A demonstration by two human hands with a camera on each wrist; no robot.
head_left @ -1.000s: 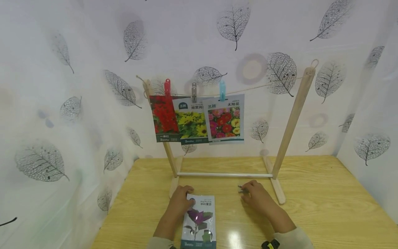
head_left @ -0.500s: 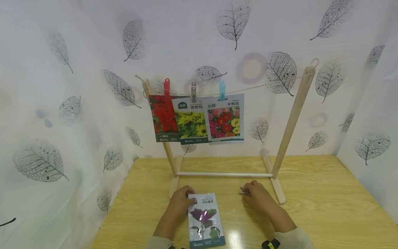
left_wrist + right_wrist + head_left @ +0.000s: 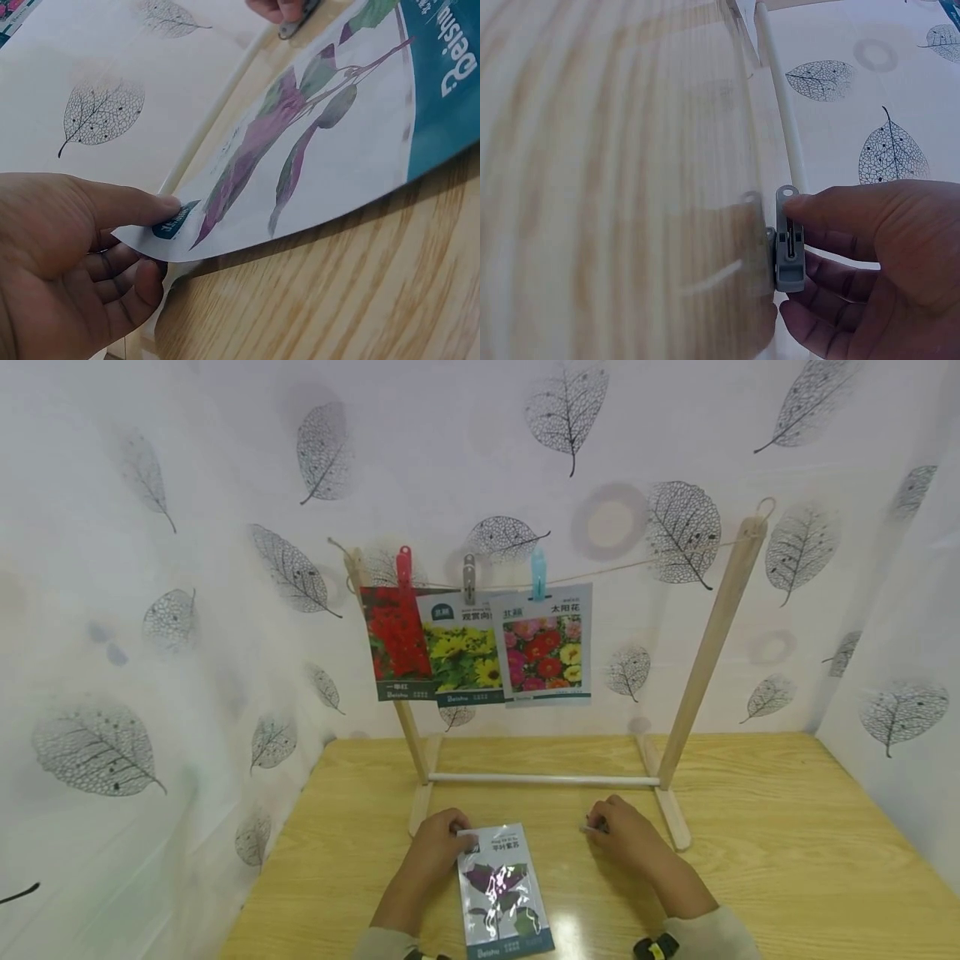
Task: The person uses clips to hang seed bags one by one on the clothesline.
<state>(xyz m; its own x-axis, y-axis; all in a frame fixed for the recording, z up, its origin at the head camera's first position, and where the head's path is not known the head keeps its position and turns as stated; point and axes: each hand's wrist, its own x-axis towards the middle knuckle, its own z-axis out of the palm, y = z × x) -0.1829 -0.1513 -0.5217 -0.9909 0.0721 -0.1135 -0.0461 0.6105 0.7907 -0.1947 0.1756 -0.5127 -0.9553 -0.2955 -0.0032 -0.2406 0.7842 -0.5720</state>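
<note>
My left hand pinches the upper left corner of a seed packet with a purple-leaved plant printed on it. In the left wrist view the thumb lies on top of that packet, with the fingers curled beneath the corner. A little to the right, low over the table, my right hand holds a small grey clothespin. The right wrist view shows this clothespin between thumb and fingers.
Behind the hands stands a wooden frame with a string across its top. A red clothespin, a grey one and a blue one hold three overlapping flower seed packets. A white rod joins the frame's feet.
The packet's lower end has swung to the right, so it now lies tilted under the left hand. The clothespin has turned within the right hand's fingers; both hands stay nearly in place.
</note>
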